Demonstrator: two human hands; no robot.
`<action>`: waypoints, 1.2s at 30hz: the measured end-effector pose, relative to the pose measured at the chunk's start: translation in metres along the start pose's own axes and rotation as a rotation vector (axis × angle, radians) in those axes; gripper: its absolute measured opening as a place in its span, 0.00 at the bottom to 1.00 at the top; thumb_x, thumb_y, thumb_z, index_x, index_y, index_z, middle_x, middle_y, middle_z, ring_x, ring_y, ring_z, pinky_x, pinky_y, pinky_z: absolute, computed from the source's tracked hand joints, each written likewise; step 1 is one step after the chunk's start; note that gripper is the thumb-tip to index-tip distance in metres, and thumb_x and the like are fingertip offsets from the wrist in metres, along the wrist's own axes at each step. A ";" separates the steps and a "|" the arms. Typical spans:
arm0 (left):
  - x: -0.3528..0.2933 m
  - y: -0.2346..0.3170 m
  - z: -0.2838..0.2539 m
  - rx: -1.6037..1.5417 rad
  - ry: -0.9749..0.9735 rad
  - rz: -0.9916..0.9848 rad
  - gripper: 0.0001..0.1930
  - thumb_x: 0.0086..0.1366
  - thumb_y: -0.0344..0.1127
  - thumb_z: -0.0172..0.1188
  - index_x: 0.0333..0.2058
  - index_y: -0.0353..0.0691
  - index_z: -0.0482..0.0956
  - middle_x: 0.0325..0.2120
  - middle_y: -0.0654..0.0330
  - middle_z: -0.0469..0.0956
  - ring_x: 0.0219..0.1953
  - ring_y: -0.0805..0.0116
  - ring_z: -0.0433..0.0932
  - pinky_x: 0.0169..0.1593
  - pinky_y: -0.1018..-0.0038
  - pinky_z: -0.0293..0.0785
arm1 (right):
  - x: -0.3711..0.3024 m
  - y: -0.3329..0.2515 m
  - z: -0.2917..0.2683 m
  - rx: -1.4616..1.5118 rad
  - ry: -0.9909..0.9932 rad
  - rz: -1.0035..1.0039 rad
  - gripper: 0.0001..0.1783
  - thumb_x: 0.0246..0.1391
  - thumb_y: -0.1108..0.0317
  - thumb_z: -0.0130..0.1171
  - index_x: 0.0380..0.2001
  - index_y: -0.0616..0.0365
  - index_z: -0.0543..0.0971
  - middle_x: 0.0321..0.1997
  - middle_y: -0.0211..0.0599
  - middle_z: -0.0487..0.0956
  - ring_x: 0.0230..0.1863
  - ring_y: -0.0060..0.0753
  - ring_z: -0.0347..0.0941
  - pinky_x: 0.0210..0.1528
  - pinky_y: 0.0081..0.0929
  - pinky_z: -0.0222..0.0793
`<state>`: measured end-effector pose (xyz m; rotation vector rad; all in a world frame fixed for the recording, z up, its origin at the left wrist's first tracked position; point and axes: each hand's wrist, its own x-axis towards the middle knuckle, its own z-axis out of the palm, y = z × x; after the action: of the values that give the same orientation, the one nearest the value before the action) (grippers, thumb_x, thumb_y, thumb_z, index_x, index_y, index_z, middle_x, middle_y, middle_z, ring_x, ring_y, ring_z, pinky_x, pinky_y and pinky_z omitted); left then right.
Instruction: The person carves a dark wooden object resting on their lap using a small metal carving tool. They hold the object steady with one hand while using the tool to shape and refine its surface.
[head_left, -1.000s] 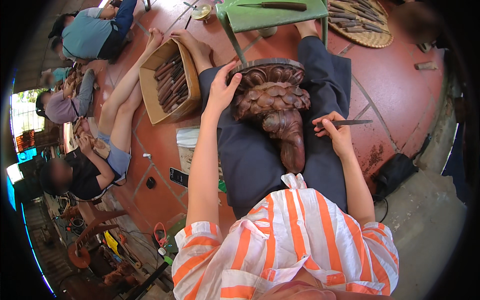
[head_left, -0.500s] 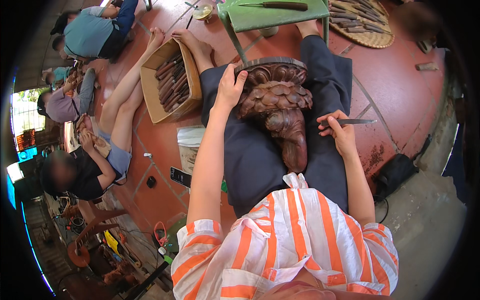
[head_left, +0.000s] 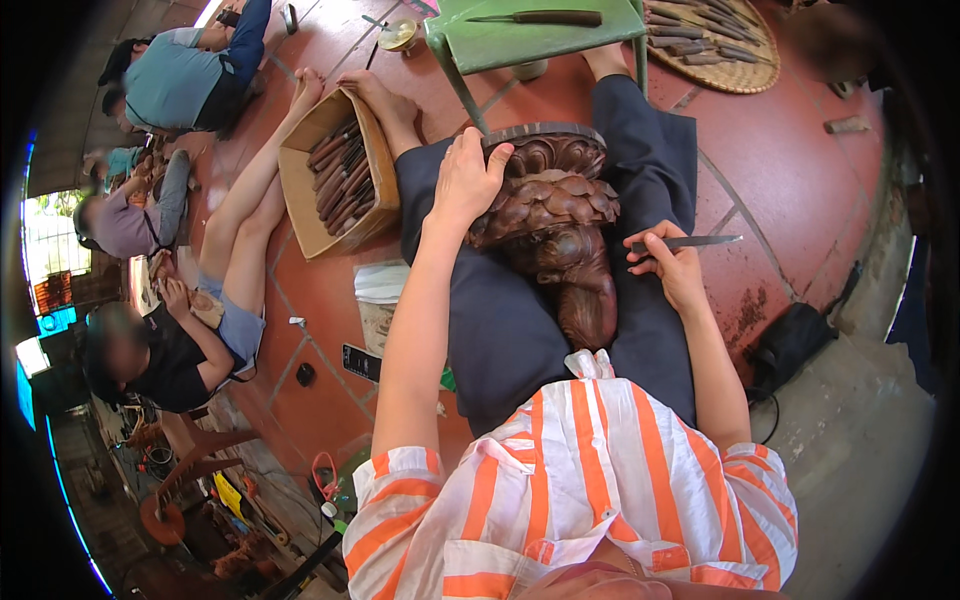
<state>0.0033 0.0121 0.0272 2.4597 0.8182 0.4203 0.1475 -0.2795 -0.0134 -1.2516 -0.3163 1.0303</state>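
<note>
A dark reddish-brown wood carving [head_left: 555, 205], with a round flat base and bands of overlapping petals, leans between my knees. Its rounded narrow end points toward my body. My left hand [head_left: 470, 180] grips the left edge of the base, thumb over the petals and fingers partly hidden. To the right of the carving, over my right leg, my right hand [head_left: 665, 262] holds a carving knife [head_left: 705, 240], its slim blade pointing right and clear of the wood.
Ahead stands a green stool [head_left: 460, 45] with another knife [head_left: 555, 17] on it. Wooden-handled tools fill a cardboard box [head_left: 300, 215] at left and lie in a woven tray [head_left: 765, 75] at far right. Several people sit at left. A black bag [head_left: 795, 340] lies at right.
The carving has turned a little, and its narrow end now shows a different side. My left hand has shifted slightly right with it. The knife stays in my right hand, nearly unmoved.
</note>
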 end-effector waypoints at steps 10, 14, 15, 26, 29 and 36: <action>-0.001 0.010 0.006 0.067 0.048 -0.033 0.26 0.66 0.53 0.55 0.40 0.30 0.69 0.38 0.38 0.73 0.44 0.38 0.71 0.49 0.53 0.67 | -0.002 0.003 -0.006 0.006 0.030 -0.052 0.09 0.62 0.66 0.57 0.31 0.62 0.75 0.30 0.34 0.78 0.26 0.19 0.74 0.27 0.18 0.75; -0.006 0.008 0.010 -0.021 0.124 0.019 0.27 0.63 0.52 0.59 0.46 0.31 0.70 0.41 0.41 0.73 0.46 0.41 0.70 0.52 0.55 0.66 | 0.001 0.004 -0.002 0.000 0.055 -0.036 0.10 0.62 0.66 0.57 0.30 0.62 0.75 0.26 0.32 0.77 0.24 0.18 0.73 0.25 0.17 0.73; -0.007 0.008 0.010 -0.016 0.133 0.047 0.27 0.62 0.51 0.60 0.47 0.32 0.71 0.41 0.42 0.73 0.47 0.42 0.70 0.53 0.55 0.65 | 0.000 0.005 0.001 -0.025 0.060 -0.040 0.11 0.61 0.66 0.57 0.29 0.62 0.75 0.25 0.32 0.77 0.23 0.18 0.73 0.25 0.17 0.73; 0.029 0.051 0.011 0.240 0.061 0.272 0.26 0.51 0.55 0.68 0.30 0.35 0.77 0.29 0.51 0.78 0.36 0.51 0.78 0.41 0.59 0.73 | 0.006 -0.049 0.040 -0.641 0.107 -0.639 0.07 0.52 0.74 0.62 0.25 0.67 0.77 0.25 0.38 0.78 0.27 0.29 0.74 0.30 0.22 0.67; 0.036 0.057 0.023 0.350 0.040 0.228 0.26 0.51 0.57 0.68 0.28 0.35 0.78 0.25 0.53 0.78 0.33 0.51 0.79 0.39 0.58 0.73 | 0.013 -0.054 0.047 -0.516 0.115 -0.571 0.07 0.53 0.73 0.61 0.27 0.67 0.78 0.28 0.39 0.80 0.27 0.28 0.74 0.31 0.22 0.67; 0.033 0.050 0.029 0.295 0.193 0.240 0.25 0.51 0.58 0.67 0.23 0.37 0.77 0.22 0.54 0.78 0.29 0.52 0.79 0.34 0.58 0.73 | 0.009 -0.048 0.049 -0.114 0.132 -0.223 0.12 0.62 0.69 0.53 0.31 0.68 0.80 0.32 0.31 0.80 0.29 0.19 0.72 0.35 0.19 0.68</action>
<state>0.0643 -0.0125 0.0351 2.8401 0.7040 0.6752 0.1401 -0.2403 0.0425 -1.3467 -0.4073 0.7441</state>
